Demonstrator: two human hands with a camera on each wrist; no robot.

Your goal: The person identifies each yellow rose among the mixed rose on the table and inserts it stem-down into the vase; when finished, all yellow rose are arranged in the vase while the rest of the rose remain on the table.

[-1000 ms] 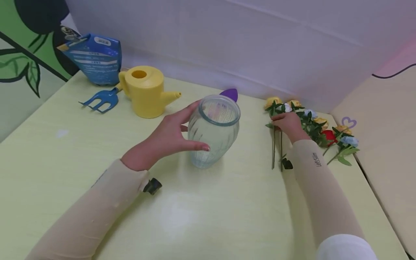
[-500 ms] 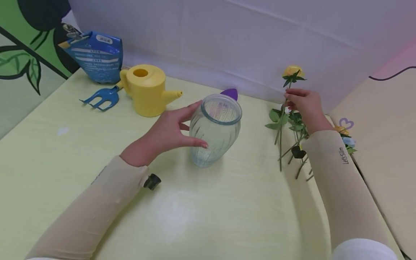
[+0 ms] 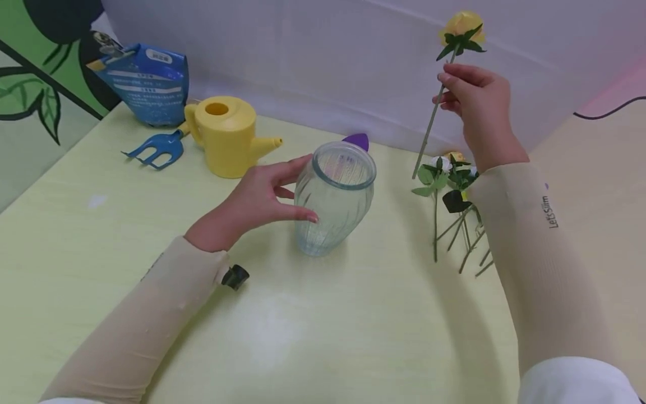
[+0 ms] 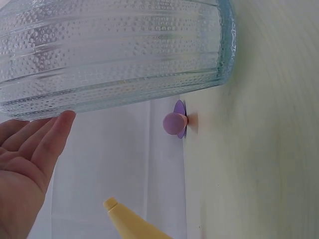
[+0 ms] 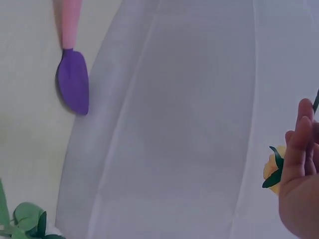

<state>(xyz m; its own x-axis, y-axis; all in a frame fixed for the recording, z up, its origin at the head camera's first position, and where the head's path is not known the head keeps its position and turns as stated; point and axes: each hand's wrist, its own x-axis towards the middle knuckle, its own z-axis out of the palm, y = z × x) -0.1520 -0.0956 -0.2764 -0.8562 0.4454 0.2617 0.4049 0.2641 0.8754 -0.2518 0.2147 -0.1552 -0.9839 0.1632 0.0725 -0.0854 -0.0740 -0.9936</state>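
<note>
On a pale yellow-green table (image 3: 353,336), against a white backdrop: right hand (image 3: 476,104) raised high, fingers pinching the thin stem of a yellow rose (image 3: 461,28) just under the bloom, flower upright, stem slanting down and left toward the tabletop, its tip clear of the surface. Left hand (image 3: 257,202) set against the side of a ribbed glass vase (image 3: 334,196), thumb and fingers spread and lightly curved round the wall, steadying rather than lifting; in the left wrist view, fingertips (image 4: 60,124) just at the glass.

Rose: seemingly artificial, small yellow head, dark green sepals, long bare stalk. Likely very light, stem probably stiff enough to hold its line but apt to bend near the bloom; best taken mid-stem or just under the head, as here. Vase: clear, bulbous, wide-mouthed, standing upright at the table's middle, apparently empty; probably heavy for its size, smooth, breakable, best held round the belly.

To the right, near the right forearm, a loose heap of more flowers (image 3: 454,179) with green leaves. Further back on the left, a yellow watering can (image 3: 224,137), a blue hand fork (image 3: 151,148), a blue pouch (image 3: 146,84). Behind the vase, a purple spade-shaped tool (image 3: 357,141).
</note>
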